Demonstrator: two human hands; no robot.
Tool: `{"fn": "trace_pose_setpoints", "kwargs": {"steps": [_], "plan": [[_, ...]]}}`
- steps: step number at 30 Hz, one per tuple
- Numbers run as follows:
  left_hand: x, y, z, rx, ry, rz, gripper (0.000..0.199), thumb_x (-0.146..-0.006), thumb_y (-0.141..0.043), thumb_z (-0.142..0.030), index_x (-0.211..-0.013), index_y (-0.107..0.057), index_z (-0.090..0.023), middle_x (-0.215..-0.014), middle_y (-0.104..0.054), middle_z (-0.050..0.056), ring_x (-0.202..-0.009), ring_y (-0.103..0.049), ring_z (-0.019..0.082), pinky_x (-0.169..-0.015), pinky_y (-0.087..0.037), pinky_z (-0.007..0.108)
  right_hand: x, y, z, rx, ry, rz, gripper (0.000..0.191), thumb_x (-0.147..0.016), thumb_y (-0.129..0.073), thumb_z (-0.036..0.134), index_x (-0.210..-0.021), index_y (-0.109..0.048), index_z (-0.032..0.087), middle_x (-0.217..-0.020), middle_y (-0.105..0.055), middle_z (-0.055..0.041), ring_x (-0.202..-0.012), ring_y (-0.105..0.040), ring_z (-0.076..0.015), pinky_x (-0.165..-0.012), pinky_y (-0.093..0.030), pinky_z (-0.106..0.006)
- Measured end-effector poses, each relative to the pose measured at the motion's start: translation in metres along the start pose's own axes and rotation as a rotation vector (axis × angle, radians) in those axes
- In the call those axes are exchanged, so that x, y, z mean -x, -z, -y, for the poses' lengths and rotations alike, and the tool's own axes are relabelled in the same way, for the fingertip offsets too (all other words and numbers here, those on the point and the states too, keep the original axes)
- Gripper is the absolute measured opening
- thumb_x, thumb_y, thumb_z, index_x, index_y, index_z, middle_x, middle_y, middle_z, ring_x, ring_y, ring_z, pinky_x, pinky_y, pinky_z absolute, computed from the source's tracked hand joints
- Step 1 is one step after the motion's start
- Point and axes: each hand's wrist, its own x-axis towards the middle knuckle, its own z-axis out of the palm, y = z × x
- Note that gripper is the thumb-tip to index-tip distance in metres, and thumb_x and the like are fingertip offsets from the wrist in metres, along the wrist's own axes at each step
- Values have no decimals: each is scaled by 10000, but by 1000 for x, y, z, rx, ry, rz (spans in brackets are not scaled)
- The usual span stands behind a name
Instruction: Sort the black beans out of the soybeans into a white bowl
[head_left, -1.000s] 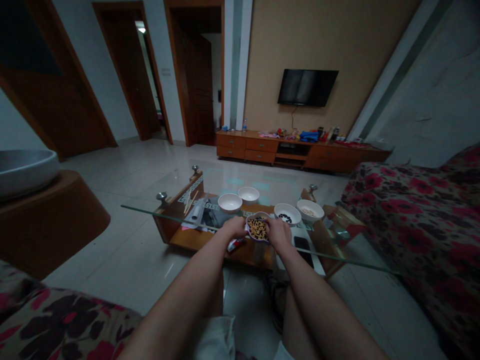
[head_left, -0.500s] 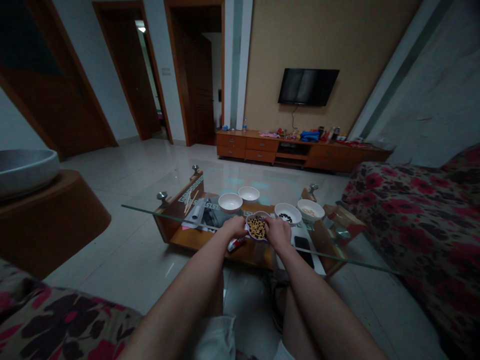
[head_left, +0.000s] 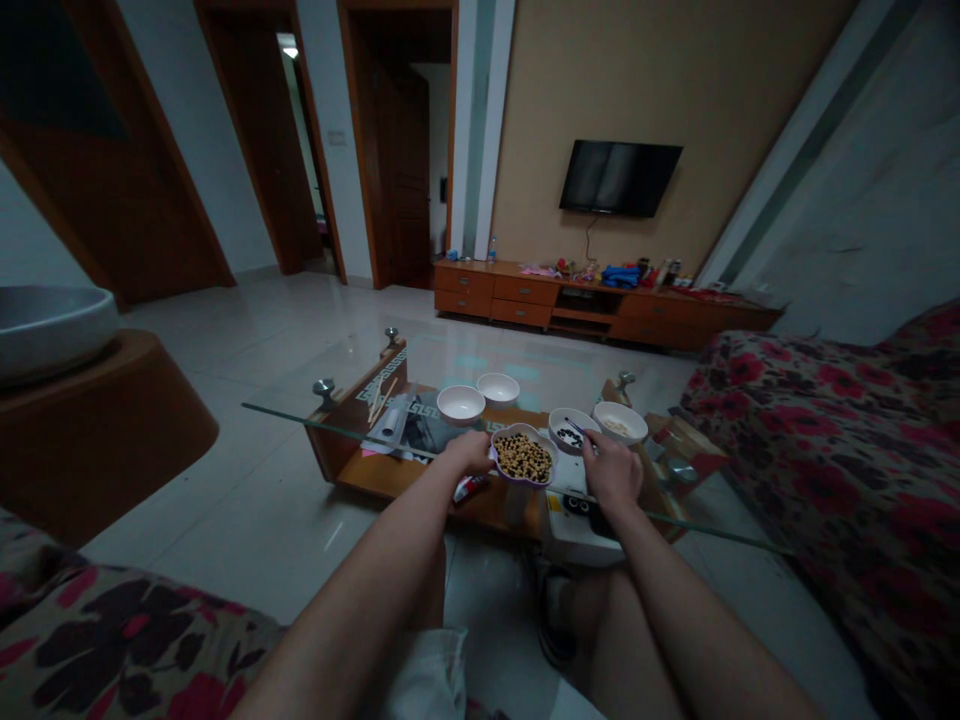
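Observation:
My left hand (head_left: 471,455) grips the left edge of a purple-rimmed bowl (head_left: 556,465), which is full of mixed yellow and dark beans (head_left: 523,457). My right hand (head_left: 613,470) is closed on a slim dark tool (head_left: 574,427) that looks like tweezers. Its tip is over a white bowl (head_left: 556,428) with several black beans (head_left: 571,438) in it; whether a bean is in the tip is too small to tell. Just right of that stands another white bowl (head_left: 639,425) holding pale pieces (head_left: 616,427).
Two more white bowls, a nearer one (head_left: 460,404) and a farther one (head_left: 498,388), stand left of centre on the glass tabletop (head_left: 337,385). Chopsticks (head_left: 382,402) and papers show at the left. A white box (head_left: 581,535) is below my right hand. A flowered sofa (head_left: 795,440) borders the right.
My right hand has moved right, from the bowl of mixed beans to the bowl with black beans, and the slim tool now shows. My left hand stays on the purple-rimmed bowl.

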Motion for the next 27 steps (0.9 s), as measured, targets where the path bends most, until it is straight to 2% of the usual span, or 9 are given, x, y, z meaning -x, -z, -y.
{"fn": "trace_pose_setpoints", "kwargs": {"steps": [5, 10, 16, 21, 27], "plan": [[0, 2, -1, 2, -1, 10, 357, -844, -678, -390, -1154, -742, -224, -1165, -762, 133, -1044, -732, 306, -858, -587, 345, 0, 4, -11, -44, -94, -1, 380, -1016, -450, 287, -1240, -740, 188, -1139, -768, -134, -1011, -699, -247, -837, -426, -313], [0, 3, -2, -18, 0, 14, 383, -833, -685, -416, -1165, -743, -232, -1183, -758, 138, -1068, -726, 319, -863, -589, 352, -1, 2, -8, -124, -67, -26, 371, -1006, -445, 276, -1221, -725, 158, -1118, -765, -142, -990, -698, -235, -839, -429, -301], [1, 3, -2, -28, -17, 11, 394, -846, -664, -429, -1173, -743, -225, -1185, -759, 144, -1044, -735, 319, -852, -594, 352, 1, -3, 6, -224, 50, 109, 286, -986, -502, 273, -1174, -697, 181, -1072, -764, -113, -917, -695, -204, -745, -412, -265], [-1, 3, -4, -70, -36, 18, 393, -853, -662, -438, -1176, -736, -228, -1207, -753, 133, -1081, -727, 311, -879, -587, 346, 4, -11, 17, -255, 159, 229, 242, -962, -521, 225, -1133, -680, 160, -1043, -759, -110, -935, -688, -190, -758, -409, -248], [0, 4, -11, -67, -21, 33, 422, -847, -665, -471, -1203, -720, -250, -1230, -742, 128, -1106, -718, 312, -900, -590, 366, 5, -9, 20, -176, 115, 261, 241, -960, -535, 267, -1130, -685, 185, -1030, -760, -107, -959, -695, -207, -746, -413, -260]]}}
